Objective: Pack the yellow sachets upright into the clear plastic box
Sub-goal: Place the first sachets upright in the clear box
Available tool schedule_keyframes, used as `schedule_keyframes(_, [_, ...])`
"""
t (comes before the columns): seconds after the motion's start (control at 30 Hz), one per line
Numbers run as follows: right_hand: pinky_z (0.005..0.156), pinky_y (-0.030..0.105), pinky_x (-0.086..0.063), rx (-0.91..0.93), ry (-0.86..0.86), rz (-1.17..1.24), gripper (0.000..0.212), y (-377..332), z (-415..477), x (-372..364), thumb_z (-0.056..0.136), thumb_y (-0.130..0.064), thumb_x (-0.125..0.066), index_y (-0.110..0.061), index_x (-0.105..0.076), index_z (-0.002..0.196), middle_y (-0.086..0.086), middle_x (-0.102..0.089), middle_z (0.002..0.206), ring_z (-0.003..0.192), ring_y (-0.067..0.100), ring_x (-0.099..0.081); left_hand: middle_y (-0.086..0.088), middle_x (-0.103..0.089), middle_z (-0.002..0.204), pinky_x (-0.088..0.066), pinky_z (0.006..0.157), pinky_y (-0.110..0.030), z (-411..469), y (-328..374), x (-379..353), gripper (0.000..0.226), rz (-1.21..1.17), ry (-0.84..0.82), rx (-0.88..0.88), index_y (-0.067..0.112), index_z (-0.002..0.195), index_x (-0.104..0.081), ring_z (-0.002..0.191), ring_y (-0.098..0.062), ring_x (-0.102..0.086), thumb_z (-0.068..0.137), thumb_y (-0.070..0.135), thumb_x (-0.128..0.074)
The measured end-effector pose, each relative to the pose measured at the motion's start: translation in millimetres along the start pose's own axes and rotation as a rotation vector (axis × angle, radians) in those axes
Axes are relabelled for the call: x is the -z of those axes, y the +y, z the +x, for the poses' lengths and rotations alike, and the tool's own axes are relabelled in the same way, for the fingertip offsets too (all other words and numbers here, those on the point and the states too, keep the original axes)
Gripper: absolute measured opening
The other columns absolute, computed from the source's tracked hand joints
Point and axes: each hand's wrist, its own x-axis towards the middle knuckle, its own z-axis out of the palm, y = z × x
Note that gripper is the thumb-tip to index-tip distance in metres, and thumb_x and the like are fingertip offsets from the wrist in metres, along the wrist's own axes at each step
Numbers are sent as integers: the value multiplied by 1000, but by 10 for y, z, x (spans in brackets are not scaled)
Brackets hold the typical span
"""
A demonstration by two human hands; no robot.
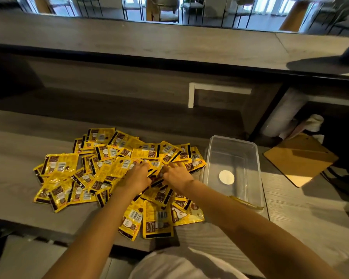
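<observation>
Mid-pile, close together, left hand (138, 176) and right hand (177, 175) each pinch yellow sachets (117, 164) with curled fingers; clear plastic box (257, 168) sits just right of them.

A loose heap of yellow sachets (117, 164) lies flat across the middle of the worktop (18, 178) and reaches its near edge. The left hand (138, 176) and right hand (177, 175) meet at the heap's centre, fingers curled on sachets. Just right stands the clear plastic box (254, 168), with a white disc (226, 177) on its floor. A brown clipboard (298, 160) lies toward the right end.
</observation>
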Motion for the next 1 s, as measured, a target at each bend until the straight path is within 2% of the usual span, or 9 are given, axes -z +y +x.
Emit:
schedule_keyframes(0.07, [111,47,-32,43,4,-78,38,10,-19,-3,95,-18,-50,-9,-48,132,15,-46,139,133,32,-38,-12,-39,144,-35,109,-43,-15,-1,-7,63,68,12,-2,12,144,-27,135,-31,-34,89,18,-58])
schedule_keyframes(0.17, [104,42,-38,78,36,-114,32,46,-52,12,95,-14,-50,-8,-52,126,15,-57,125,119,31,-52,-11,-33,149,-22,115,-46,-17,24,-91,57,265,40,-16,15,145,-27,141,-32,-23,93,20,-50])
schedule_keyframes(0.3, [83,34,-49,101,101,-24,25,133,-91,93,96,-11,-47,-5,-56,119,12,-61,112,101,26,-61,-15,-44,141,-20,114,-49,40,68,-129,43,433,101,-31,13,137,-39,134,-36,-36,96,24,-44])
schedule_keyframes(0.43, [71,29,-44,-1,164,106,26,251,-165,209,98,-10,-41,-3,-56,119,14,-62,109,87,25,-60,-12,-53,132,-31,108,-42,100,85,-61,37,504,182,-112,12,132,-44,125,-31,-48,95,15,-47])
schedule_keyframes(0.53, [71,34,-42,-97,237,183,27,335,-195,340,99,-6,-35,1,-53,118,16,-60,113,97,33,-62,-9,-60,122,-38,98,-35,95,156,39,35,468,246,-135,11,129,-45,114,-25,-57,94,12,-48])
schedule_keyframes(0.67, [76,46,-49,-248,343,424,26,473,-230,472,97,-9,-36,-2,-43,121,21,-63,109,97,41,-62,-11,-62,118,-43,91,-33,49,346,327,31,249,397,-69,6,126,-46,111,-25,-56,96,15,-45])
schedule_keyframes(0.8, [78,53,-56,-405,474,976,22,689,-337,607,101,-21,-35,-3,-40,112,21,-59,112,99,36,-62,-16,-62,100,-35,62,-30,-11,582,731,29,-200,508,26,1,112,-51,79,-21,-47,100,23,-38])
schedule_keyframes(0.9, [81,53,-56,-507,599,1292,9,875,-406,606,99,-19,-41,-10,-41,99,19,-57,113,105,34,-61,-10,-56,89,-34,64,-33,85,678,897,21,-473,525,-4,5,95,-54,83,-22,-48,95,26,-50])
schedule_keyframes(1.0, [83,41,-58,-589,669,1489,16,1058,-540,559,90,-8,-58,-11,-45,100,13,-58,112,107,26,-62,-10,-60,99,-53,72,-38,182,793,971,20,-779,424,45,9,100,-53,94,-25,-61,85,14,-65])
